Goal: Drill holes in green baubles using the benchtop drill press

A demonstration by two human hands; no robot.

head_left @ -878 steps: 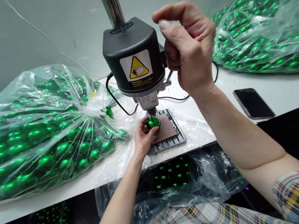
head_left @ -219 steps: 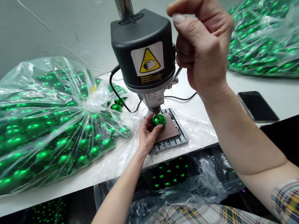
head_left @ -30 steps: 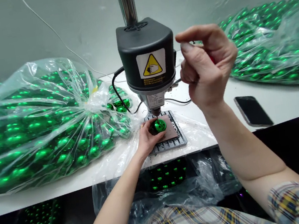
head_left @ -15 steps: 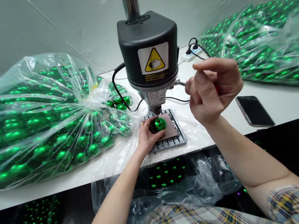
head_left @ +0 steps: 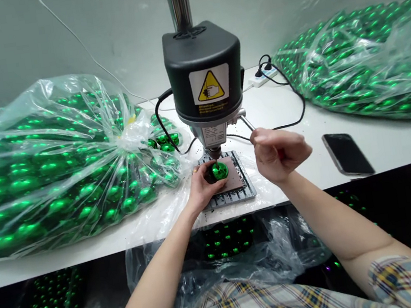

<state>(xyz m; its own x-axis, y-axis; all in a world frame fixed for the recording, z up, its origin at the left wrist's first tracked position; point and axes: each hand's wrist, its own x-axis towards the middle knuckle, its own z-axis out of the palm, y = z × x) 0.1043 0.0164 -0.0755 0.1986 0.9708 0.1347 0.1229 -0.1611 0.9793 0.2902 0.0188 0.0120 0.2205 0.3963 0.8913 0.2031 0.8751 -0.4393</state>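
Note:
A shiny green ball [head_left: 221, 171] sits on a brownish board [head_left: 234, 176] under the drill press [head_left: 206, 74]. Thumb and fingers of my left hand [head_left: 203, 185] close around its left and near sides. The drill bit [head_left: 217, 162] comes down at the top of the ball; whether it has gone in, I cannot tell. To the right, my right hand [head_left: 282, 152] is closed on the feed lever [head_left: 248, 123] of the press, whose grip end is mostly hidden by the fingers. Beneath the board lies the slotted metal base [head_left: 250, 188], strewn with dark shavings.
A clear plastic bag [head_left: 55, 161] full of green balls fills the left side of the table; another bag [head_left: 362, 63] lies at the back right. A phone [head_left: 348, 153] rests near the front edge. Behind the press, a power strip [head_left: 263, 77] has black plugs in it.
My right hand has come down and slightly left, swinging the lever downward with it. My left hand and the green ball have stayed in place.

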